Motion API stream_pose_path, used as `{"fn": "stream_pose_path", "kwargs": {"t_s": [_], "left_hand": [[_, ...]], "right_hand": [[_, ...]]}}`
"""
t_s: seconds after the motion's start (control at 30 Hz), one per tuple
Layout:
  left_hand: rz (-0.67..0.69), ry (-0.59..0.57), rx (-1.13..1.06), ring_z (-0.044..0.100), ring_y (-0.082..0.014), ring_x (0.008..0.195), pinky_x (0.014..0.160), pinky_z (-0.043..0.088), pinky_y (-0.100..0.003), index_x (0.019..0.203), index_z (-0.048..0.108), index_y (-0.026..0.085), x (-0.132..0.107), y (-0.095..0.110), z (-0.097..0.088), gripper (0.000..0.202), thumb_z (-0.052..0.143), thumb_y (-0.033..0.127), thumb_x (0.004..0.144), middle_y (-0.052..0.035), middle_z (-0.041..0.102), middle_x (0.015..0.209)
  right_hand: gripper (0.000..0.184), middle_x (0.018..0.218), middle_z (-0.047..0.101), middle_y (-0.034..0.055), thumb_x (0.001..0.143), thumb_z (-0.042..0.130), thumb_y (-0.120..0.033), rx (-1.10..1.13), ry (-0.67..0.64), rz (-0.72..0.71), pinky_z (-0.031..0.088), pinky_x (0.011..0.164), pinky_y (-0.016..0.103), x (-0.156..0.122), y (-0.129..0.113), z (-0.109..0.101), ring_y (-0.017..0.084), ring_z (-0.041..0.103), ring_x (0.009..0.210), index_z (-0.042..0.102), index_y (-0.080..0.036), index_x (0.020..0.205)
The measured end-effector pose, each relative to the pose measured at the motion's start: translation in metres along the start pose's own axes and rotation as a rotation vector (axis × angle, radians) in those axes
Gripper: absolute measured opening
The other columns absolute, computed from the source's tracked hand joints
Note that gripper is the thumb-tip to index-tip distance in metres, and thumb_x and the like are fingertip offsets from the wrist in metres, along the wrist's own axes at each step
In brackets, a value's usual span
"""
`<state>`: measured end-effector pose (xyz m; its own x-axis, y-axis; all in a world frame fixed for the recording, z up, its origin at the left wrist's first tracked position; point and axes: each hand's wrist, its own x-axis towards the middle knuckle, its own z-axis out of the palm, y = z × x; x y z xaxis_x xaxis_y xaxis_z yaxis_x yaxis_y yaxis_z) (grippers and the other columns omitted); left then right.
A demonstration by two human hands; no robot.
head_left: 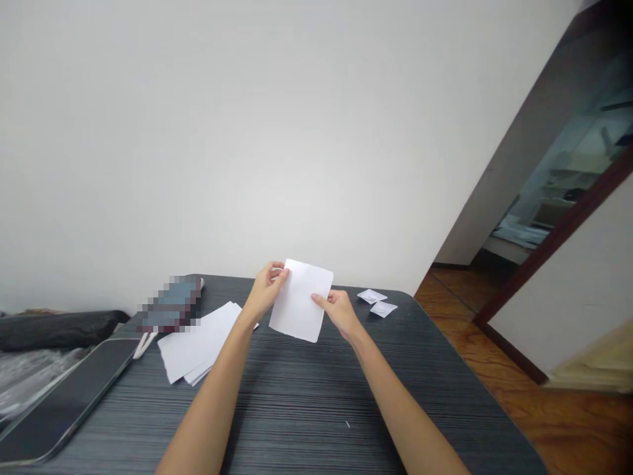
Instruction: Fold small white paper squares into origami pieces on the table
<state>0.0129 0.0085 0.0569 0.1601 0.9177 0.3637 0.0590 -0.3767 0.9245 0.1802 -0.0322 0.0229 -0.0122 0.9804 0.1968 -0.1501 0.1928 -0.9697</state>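
A blank white sheet of paper (301, 303) is held up above the dark table, tilted a little. My left hand (270, 285) pinches its upper left edge, thumb in front and fingers behind. On the right edge, about midway down, my right hand (340, 310) grips the same sheet with the thumb on its face. The fingers behind the paper are partly hidden. Left of my left forearm lies a loose pile of white paper sheets (205, 336). Two small folded white paper pieces, one (372, 296) behind the other (383, 309), rest on the table beyond my right hand.
The dark striped table (306, 409) meets a white wall (306, 132) at the back. A blurred-out item (173, 303) with a white strap lies at the back left. A long dark panel (74, 396) runs along the left edge. Wooden floor (494, 343) shows at right.
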Motion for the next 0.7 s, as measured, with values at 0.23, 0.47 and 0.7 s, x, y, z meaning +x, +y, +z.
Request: {"fn": "stream_pose_path", "kwargs": {"t_s": [0.23,0.47,0.7], "left_hand": [[-0.071,-0.324,0.015,0.056,-0.0152,0.057,0.048,0.04,-0.022,0.078,0.062,0.01,-0.016,-0.023,0.007,0.029,0.054,0.036,0.07,-0.0057,0.063,0.068],[-0.178,-0.411,-0.208,0.057,-0.0144,0.063,0.059,0.044,-0.024,0.072,0.066,0.013,-0.019,-0.025,-0.002,0.016,0.056,0.023,0.066,-0.0045,0.064,0.07],[-0.21,-0.578,-0.221,0.056,-0.013,0.065,0.053,0.042,-0.02,0.081,0.057,0.016,-0.028,-0.014,0.011,0.019,0.06,0.026,0.066,-0.0044,0.062,0.081]], "right_hand": [[0.039,0.069,0.067,0.0067,0.062,0.064,-0.037,-0.07,-0.014,-0.007,0.047,0.055,0.031,-0.005,0.013,-0.033,0.019,0.061,0.058,0.061,-0.012,0.092],[0.014,0.075,0.067,0.0023,0.068,0.054,-0.02,-0.078,-0.036,-0.094,0.043,0.059,0.023,-0.015,0.006,-0.047,0.013,0.058,0.066,0.067,-0.018,0.074],[0.023,0.071,0.065,0.002,0.07,0.045,-0.017,-0.322,-0.163,-0.128,0.041,0.056,0.023,-0.023,-0.01,-0.042,0.013,0.056,0.064,0.068,-0.018,0.072]]}}
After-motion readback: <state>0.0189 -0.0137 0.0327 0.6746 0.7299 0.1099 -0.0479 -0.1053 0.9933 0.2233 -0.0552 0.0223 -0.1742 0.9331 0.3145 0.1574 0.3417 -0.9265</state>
